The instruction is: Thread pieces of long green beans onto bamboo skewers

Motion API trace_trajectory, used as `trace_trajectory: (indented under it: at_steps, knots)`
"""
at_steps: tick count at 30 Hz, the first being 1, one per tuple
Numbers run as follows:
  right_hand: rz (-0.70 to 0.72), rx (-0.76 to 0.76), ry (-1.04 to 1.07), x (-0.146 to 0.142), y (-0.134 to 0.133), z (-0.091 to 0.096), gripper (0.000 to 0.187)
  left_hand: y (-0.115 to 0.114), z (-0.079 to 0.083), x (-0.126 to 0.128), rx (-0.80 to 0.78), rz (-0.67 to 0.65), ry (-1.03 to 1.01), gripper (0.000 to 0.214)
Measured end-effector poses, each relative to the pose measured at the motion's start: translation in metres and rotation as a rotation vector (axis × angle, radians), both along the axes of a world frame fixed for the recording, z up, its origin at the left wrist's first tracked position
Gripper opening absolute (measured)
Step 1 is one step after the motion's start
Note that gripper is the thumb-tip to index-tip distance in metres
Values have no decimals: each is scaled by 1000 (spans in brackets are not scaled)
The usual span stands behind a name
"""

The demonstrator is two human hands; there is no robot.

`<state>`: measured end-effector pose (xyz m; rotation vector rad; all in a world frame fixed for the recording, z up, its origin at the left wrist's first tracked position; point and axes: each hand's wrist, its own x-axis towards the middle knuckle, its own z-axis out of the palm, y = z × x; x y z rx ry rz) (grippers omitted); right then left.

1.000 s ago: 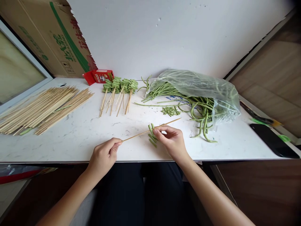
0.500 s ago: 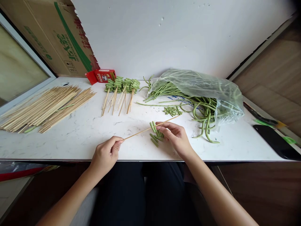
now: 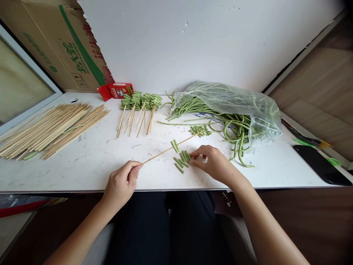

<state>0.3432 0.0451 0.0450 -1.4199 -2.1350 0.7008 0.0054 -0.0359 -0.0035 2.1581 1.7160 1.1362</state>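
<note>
My left hand [image 3: 121,181] is closed, pinching the near end of a thin bamboo skewer [image 3: 168,149] between thumb and fingers. The bare skewer slants up to the right above the table. My right hand [image 3: 211,162] is low at the right end of a small row of cut long bean pieces [image 3: 183,156]. Its curved thumb and fingertips are at the rightmost piece, seemingly pinching it. Two more pieces [image 3: 174,145] lie just beyond the row, close under the skewer, and another piece [image 3: 179,168] lies in front.
Loose skewers [image 3: 55,127] are heaped at left. Threaded bean skewers [image 3: 142,100] stand in a row at the back beside a red box [image 3: 120,90]. A plastic bag [image 3: 234,95] of long beans [image 3: 193,106], small bean scraps [image 3: 200,130] and a black phone [image 3: 321,165] are to the right.
My right hand has left the skewer and moved right and slightly down to the bean pieces. My left hand still holds the skewer. The view has shifted slightly.
</note>
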Motion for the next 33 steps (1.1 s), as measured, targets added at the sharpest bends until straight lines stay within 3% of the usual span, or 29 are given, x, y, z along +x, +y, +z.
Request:
trace_trajectory:
  at_steps: [7,13,17,33]
  knots:
    - [-84,-41,104,1,5,1,7,0,-1,-1,11,8,12,21]
    - [-207,-300,651,16,22,-13,43,-1,-2,-2,28,10,27,22]
    - [-270,-390,886,19,26,-17,45,-1,-2,-2,28,11,40,21]
    - [-267,-420,1047,18,26,-15,36,0,-2,-2,65,-2,99,19]
